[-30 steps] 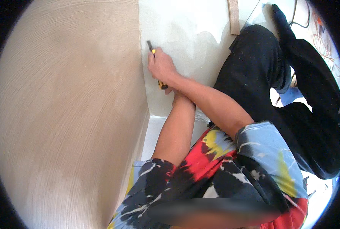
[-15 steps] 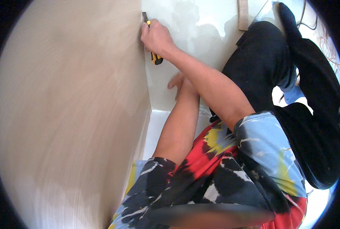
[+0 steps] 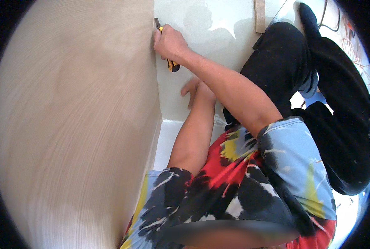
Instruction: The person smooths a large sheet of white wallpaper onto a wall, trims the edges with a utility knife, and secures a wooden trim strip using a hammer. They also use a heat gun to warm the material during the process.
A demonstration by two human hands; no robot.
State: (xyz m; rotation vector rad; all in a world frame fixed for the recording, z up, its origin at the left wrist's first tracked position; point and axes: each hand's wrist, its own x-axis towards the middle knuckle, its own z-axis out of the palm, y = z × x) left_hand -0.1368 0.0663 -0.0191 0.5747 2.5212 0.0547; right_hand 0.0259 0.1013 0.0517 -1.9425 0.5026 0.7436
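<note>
My right hand (image 3: 170, 43) is closed around a yellow and black snap-off utility knife (image 3: 174, 66). Its narrow blade points away from me and meets the seam where the wood-grain panel (image 3: 81, 103) borders the pale grey surface (image 3: 172, 97). The knife's butt end sticks out below my fist. Nearer to me, my left hand (image 3: 190, 90) rests on the pale surface with its visible fingers apart. My right forearm crosses above it and hides part of the hand.
A wooden strip (image 3: 260, 16) lies at the far right beside a shiny metal blade-like sheet (image 3: 277, 16). My bent legs in black trousers (image 3: 276, 62) fill the right side. Dark cable (image 3: 330, 29) and thin reddish wires (image 3: 356, 54) lie beyond them. A white ledge (image 3: 168, 135) adjoins the panel's near end.
My right hand and the knife have come slightly nearer along the seam. My left hand stays in about the same place. The whole view has shifted a little.
</note>
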